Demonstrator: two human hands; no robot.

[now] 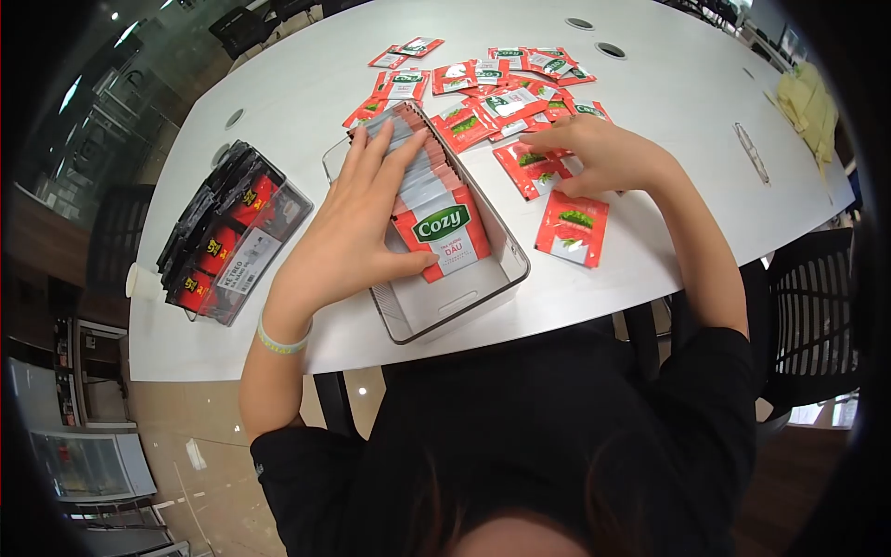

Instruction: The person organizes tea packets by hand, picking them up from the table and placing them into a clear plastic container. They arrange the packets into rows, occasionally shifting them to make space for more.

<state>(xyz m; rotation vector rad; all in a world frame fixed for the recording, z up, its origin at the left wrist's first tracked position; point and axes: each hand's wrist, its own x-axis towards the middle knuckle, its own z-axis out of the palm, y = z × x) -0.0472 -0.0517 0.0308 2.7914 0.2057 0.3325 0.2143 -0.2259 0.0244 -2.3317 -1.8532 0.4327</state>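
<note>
A clear plastic bin (455,311) near the table's front edge holds an upright row of red and white Cozy tea sachets (443,232). My left hand (357,218) lies over this row, its fingers stretched along the sachets and its thumb against the front one. To the right of the bin, my right hand (608,158) hovers over or touches a loose tea sachet (524,167), index finger and thumb apart. Another loose sachet (573,227) lies flat just below that hand. Some fingers of my right hand are hidden.
More tea sachets (509,102) are scattered in overlapping piles beyond the bin. On the left stands a second clear bin (269,246) with black and red packets. A pen-like object (752,153) and a yellow cloth (806,107) lie at the right. A chair (817,316) is beside the table.
</note>
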